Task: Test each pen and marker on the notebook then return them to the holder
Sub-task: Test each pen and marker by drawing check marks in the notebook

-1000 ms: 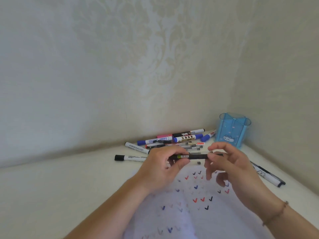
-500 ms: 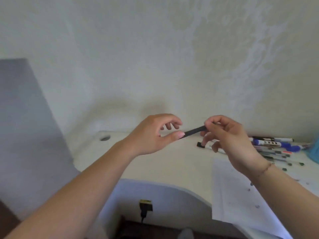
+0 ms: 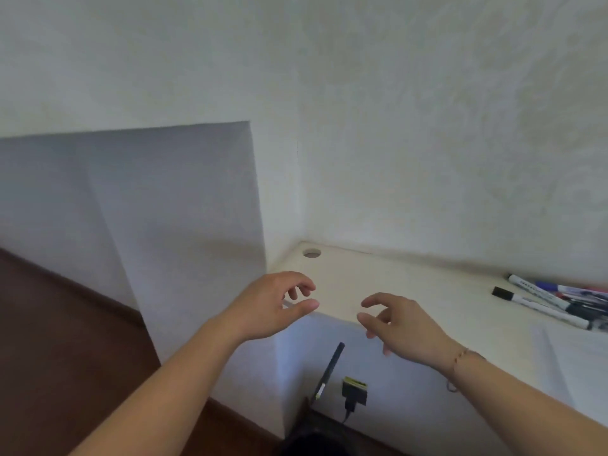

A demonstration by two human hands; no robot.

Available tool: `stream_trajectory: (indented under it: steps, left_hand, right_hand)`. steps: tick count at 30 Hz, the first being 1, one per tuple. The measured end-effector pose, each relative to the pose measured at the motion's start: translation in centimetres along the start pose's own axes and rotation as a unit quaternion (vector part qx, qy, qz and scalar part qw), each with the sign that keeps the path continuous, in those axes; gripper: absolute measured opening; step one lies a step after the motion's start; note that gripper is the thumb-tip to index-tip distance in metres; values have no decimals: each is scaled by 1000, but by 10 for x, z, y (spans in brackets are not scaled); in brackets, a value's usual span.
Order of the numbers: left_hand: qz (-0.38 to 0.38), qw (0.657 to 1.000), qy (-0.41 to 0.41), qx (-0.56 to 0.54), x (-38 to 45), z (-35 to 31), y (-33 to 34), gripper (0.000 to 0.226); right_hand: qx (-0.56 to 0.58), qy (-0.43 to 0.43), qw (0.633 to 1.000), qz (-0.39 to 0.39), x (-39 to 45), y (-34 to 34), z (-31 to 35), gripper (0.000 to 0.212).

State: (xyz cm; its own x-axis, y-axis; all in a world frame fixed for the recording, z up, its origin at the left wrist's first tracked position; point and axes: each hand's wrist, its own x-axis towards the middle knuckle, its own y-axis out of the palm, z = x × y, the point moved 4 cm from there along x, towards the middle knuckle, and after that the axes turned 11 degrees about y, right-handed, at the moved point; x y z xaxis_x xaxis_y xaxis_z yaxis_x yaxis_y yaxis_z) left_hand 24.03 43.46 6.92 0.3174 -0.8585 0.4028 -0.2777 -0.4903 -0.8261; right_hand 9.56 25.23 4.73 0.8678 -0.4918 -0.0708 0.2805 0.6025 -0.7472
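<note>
Though the markers (image 3: 556, 302) at the desk's (image 3: 411, 284) right edge carry print, it is too blurred to read, and the frame cuts them off. Both the left hand (image 3: 276, 307) and right hand (image 3: 401, 327) hover loosely curled, holding nothing. A dark pen (image 3: 330, 368) shows tilted below the desk edge, beside a plug (image 3: 353, 391).

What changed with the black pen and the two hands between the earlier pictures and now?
Both hands let go of the slim black pen: it now shows below the white desk edge, beside a dark wall plug, apparently dropping. The left hand and right hand hang open, holding nothing. The view swung further left. The loose markers stayed on the desk.
</note>
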Motion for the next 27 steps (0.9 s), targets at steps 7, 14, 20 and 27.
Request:
stream_trajectory:
  steps: [7, 14, 20, 27]
  left_hand:
    - [5, 999, 30, -20, 29, -17, 13, 25]
    - [-66, 978, 143, -137, 124, -112, 58, 12]
    - [5, 962, 252, -109, 219, -218, 150, 13]
    - [127, 954, 216, 162, 274, -203, 268, 28]
  right_hand:
    - [26, 19, 998, -56, -1, -36, -21, 17]
    - [226, 18, 943, -244, -45, -163, -67, 7]
    - [162, 165, 912, -339, -98, -239, -193, 6]
    - [55, 245, 914, -319, -125, -242, -270, 7]
